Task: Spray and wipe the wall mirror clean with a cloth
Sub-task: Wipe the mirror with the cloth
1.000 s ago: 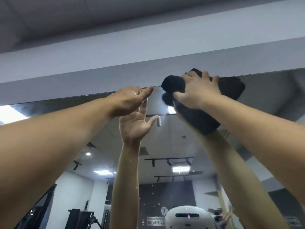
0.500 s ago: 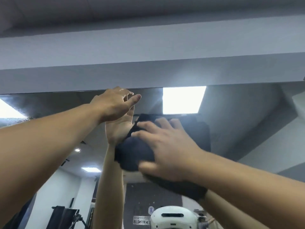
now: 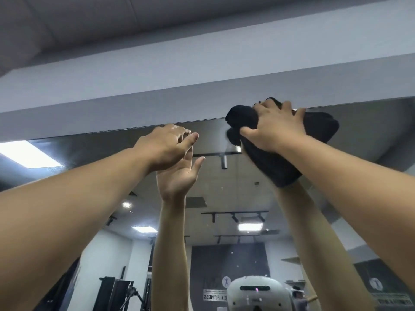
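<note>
Overhead, wall mirror [image 3: 370, 140] meets a grey beam [image 3: 202, 104]; right hand [image 3: 275, 129] grips the black cloth [image 3: 269, 162] at one o'clock — left hand [image 3: 164, 147] relaxed, fingertips hidden against glass.

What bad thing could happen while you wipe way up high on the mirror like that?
1. The black cloth is only bunched under the right hand, with a big fold hanging below, so it might slip out and fall.
2. The left hand rests bare fingers near the top of the mirror, so it may leave fresh smudges.
3. Small specks show lower on the glass, so wiping only the top edge could leave them behind.
</note>
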The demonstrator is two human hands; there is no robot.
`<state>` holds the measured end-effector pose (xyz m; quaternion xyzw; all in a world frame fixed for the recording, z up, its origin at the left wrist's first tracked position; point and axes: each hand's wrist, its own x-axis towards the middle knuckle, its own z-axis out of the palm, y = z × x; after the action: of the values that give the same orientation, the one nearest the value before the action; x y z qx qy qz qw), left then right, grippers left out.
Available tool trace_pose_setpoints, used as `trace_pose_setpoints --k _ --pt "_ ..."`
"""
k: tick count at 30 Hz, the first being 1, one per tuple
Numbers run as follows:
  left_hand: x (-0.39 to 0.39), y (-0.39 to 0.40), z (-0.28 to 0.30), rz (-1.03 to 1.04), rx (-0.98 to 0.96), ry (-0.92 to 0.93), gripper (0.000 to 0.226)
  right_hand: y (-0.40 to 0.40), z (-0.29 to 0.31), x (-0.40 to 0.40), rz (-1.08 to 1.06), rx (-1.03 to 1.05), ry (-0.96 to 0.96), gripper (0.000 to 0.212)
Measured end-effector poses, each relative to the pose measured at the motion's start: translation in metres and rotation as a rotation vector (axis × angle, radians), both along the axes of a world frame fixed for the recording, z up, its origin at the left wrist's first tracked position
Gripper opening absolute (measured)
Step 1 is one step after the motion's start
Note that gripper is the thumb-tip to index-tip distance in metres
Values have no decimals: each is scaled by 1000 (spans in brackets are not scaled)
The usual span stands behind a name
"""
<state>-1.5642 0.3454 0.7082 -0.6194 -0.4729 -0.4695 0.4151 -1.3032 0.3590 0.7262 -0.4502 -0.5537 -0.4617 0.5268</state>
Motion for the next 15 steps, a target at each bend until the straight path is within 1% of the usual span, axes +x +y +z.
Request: trace_pose_setpoints --k 3,6,9,12,15 --pt "-7 7 -7 26 13 9 60 1 -14 -7 -13 14 -45 66" --pt "-4 8 -11 36 62 20 60 -1 -38 -20 1 2 -157 65" --pt "-3 10 -9 4 66 -10 60 -5 -79 -46 42 -10 -327 68" --pt "-1 13 -8 31 65 -23 60 -7 -128 -74 57 -10 -544 71" --pt "1 12 -9 10 43 -43 59 -2 -176 -95 65 11 -740 70"
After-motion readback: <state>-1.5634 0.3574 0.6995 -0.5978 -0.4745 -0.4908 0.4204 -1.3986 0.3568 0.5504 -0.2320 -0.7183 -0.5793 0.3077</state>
